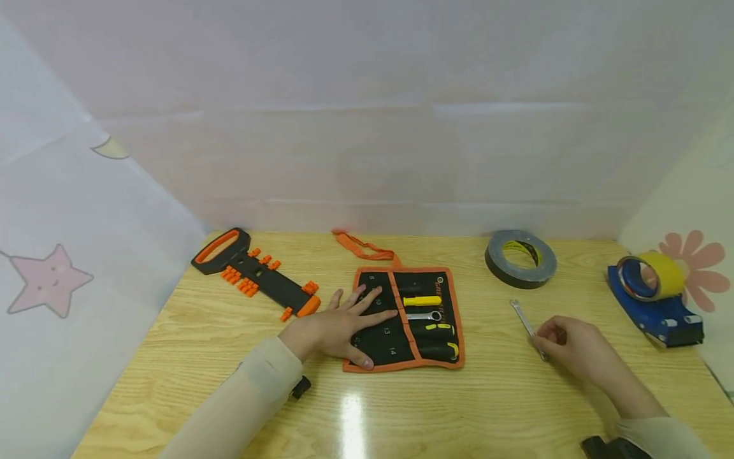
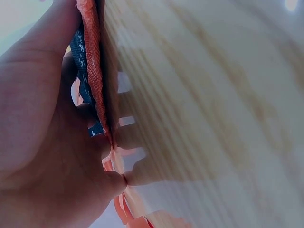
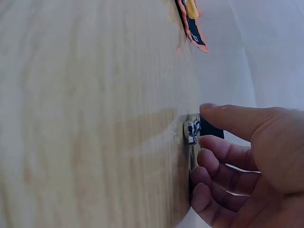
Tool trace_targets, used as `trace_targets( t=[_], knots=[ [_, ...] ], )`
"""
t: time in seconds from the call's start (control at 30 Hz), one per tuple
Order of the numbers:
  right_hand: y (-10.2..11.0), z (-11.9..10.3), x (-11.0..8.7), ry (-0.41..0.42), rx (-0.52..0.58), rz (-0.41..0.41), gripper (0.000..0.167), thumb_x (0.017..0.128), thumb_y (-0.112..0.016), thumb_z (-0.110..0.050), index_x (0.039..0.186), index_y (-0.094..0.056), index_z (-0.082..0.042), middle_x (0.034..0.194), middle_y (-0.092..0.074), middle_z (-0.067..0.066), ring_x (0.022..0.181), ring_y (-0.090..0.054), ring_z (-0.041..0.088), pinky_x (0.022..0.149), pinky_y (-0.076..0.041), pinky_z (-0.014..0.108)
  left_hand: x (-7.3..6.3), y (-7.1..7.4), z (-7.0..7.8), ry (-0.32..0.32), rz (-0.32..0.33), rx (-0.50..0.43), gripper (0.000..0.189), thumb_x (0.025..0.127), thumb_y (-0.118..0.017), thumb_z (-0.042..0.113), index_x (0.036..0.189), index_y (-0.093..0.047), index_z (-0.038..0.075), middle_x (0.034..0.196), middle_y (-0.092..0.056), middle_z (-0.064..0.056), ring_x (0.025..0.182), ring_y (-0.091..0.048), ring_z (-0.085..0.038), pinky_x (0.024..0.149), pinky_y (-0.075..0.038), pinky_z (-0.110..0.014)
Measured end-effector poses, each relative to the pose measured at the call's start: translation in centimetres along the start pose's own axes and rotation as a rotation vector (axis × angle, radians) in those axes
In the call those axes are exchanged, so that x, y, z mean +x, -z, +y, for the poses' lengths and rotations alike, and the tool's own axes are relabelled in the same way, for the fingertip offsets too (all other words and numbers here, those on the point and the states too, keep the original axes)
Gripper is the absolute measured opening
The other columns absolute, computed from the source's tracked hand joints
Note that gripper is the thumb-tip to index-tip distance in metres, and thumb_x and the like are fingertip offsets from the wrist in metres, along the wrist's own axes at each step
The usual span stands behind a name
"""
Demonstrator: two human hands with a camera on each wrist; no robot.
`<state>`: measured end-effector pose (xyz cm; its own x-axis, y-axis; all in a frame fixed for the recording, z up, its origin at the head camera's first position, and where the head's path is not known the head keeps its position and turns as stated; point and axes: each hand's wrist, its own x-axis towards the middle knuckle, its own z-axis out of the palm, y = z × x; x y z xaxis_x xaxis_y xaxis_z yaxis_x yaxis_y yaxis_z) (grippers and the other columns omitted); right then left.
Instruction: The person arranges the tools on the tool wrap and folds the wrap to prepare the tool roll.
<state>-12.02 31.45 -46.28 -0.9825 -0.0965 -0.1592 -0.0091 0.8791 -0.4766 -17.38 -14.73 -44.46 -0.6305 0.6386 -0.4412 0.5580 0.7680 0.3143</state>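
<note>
My left hand (image 1: pixel 338 325) lies spread over the left part of a black tool pouch (image 1: pixel 373 335) with orange edging. Its fingers are straight and rest on the numbered pockets. In the left wrist view the pouch's orange edge (image 2: pixel 92 61) runs beside the hand. Tools sit in the right pockets: a yellow-handled tool (image 1: pixel 422 301), a wrench (image 1: pixel 423 316) and yellow-and-black handles (image 1: pixel 439 327). My right hand (image 1: pixel 576 347) pinches a small silver combination wrench (image 1: pixel 523 319) near its closer end, low at the tabletop; the wrench's end (image 3: pixel 192 133) shows by the fingertips.
A black and orange tool rack (image 1: pixel 269 280) with orange clips lies to the left. At the back right is a roll of grey tape (image 1: pixel 520 258). Farther right stands a blue tape dispenser (image 1: pixel 648 312) with yellow tape. An orange strap (image 1: pixel 367 247) trails behind the pouch.
</note>
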Motion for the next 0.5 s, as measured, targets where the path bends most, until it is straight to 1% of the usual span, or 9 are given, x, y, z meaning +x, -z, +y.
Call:
trace_targets(
  t=[0.13, 0.27, 0.4, 0.5],
  knots=[
    [-0.22, -0.07, -0.04, -0.022, 0.003, -0.013, 0.028, 0.102, -0.077, -0.033, 0.097, -0.073, -0.005, 0.081, -0.063, -0.001, 0.075, -0.053, 0.015, 0.062, -0.040, 0.027, -0.06, -0.04, 0.01, 0.002, -0.001, -0.001, 0.103, 0.090, -0.077, 0.065, 0.172, -0.017, 0.050, 0.184, 0.013, -0.002, 0.170, 0.011, -0.036, 0.133, 0.003, -0.070],
    [-0.38, -0.16, -0.01, -0.031, -0.002, -0.025, 0.025, 0.102, -0.075, -0.029, 0.095, -0.074, -0.005, 0.079, -0.063, -0.001, 0.073, -0.053, 0.016, 0.062, -0.040, 0.028, 0.04, -0.17, -0.04, -0.002, -0.006, -0.006, 0.103, 0.090, -0.076, 0.065, 0.172, -0.016, 0.050, 0.184, 0.014, -0.001, 0.170, 0.013, -0.036, 0.134, 0.004, -0.069],
    [-0.42, -0.25, 0.12, -0.011, -0.017, -0.024, 0.021, 0.102, -0.074, -0.024, 0.090, -0.076, -0.006, 0.077, -0.067, -0.003, 0.070, -0.054, 0.014, 0.062, -0.042, 0.028, 0.14, -0.25, -0.13, -0.002, -0.002, -0.006, 0.103, 0.090, -0.076, 0.066, 0.172, -0.016, 0.050, 0.184, 0.014, -0.001, 0.170, 0.013, -0.035, 0.134, 0.004, -0.069],
    [-0.41, -0.33, 0.20, 0.022, -0.023, -0.012, 0.018, 0.100, -0.073, -0.020, 0.088, -0.076, -0.007, 0.076, -0.067, -0.004, 0.069, -0.055, 0.014, 0.061, -0.043, 0.027, 0.10, -0.27, -0.17, 0.000, 0.004, -0.005, 0.103, 0.089, -0.076, 0.065, 0.172, -0.016, 0.050, 0.184, 0.014, -0.001, 0.170, 0.013, -0.036, 0.134, 0.004, -0.069]
  ],
)
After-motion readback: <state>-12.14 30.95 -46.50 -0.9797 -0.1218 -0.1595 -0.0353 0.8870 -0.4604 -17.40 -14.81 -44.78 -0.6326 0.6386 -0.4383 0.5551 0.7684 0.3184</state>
